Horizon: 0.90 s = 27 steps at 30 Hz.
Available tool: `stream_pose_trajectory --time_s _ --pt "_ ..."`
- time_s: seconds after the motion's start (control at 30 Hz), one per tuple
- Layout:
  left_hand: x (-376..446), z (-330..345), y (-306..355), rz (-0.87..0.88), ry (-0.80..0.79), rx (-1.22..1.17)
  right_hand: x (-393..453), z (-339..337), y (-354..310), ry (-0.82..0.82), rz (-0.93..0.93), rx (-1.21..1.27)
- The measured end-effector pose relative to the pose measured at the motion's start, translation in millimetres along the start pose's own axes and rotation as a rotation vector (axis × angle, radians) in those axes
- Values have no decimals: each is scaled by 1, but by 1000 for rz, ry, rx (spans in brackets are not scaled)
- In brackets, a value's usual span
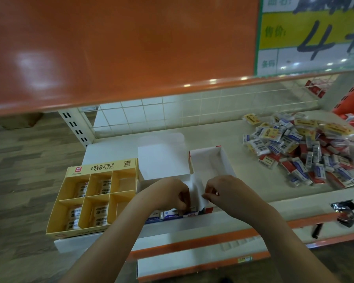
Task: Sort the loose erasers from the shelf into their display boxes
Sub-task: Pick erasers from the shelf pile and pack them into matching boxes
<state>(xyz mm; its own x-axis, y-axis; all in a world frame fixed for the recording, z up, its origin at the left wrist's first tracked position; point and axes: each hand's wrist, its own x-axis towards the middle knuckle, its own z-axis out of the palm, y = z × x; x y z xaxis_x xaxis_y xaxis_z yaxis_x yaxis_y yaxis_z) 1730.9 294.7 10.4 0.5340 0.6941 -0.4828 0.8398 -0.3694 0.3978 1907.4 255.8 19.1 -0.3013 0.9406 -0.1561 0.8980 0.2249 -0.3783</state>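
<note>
White box flap | pinched by curled fingers | both hands

Illumination is moderate, even and diffuse, from overhead. Glare patches mark the orange shelf panel and the price sign. Shadows are soft and faint. Wide-angle distortion bows the shelf edge. Focus is soft throughout; the eraser pile lacks fine detail.
</note>
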Motion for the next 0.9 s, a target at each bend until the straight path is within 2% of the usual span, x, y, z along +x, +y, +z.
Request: stream_pose_trajectory --time_s 0.23,0.37,0.5,0.63,0.77,0.9 --pt "1 0 -4 -11 9 15 0 -1 2 1 -9 -20" --pt "-7 -10 -1 9 78 -11 2 -6 3 17 -29 -33" --pt "-17 -24 10 72 272 89 3 -19 9 68 -37 -61" --pt "-18 -35 36 176 475 86 -1 -39 26 135 -25 -73" --pt "-3 -40 73 315 477 49 -7 -54 55 188 5 -77" --pt "26 -36 104 345 473 86 -21 -66 87 314 59 -72"
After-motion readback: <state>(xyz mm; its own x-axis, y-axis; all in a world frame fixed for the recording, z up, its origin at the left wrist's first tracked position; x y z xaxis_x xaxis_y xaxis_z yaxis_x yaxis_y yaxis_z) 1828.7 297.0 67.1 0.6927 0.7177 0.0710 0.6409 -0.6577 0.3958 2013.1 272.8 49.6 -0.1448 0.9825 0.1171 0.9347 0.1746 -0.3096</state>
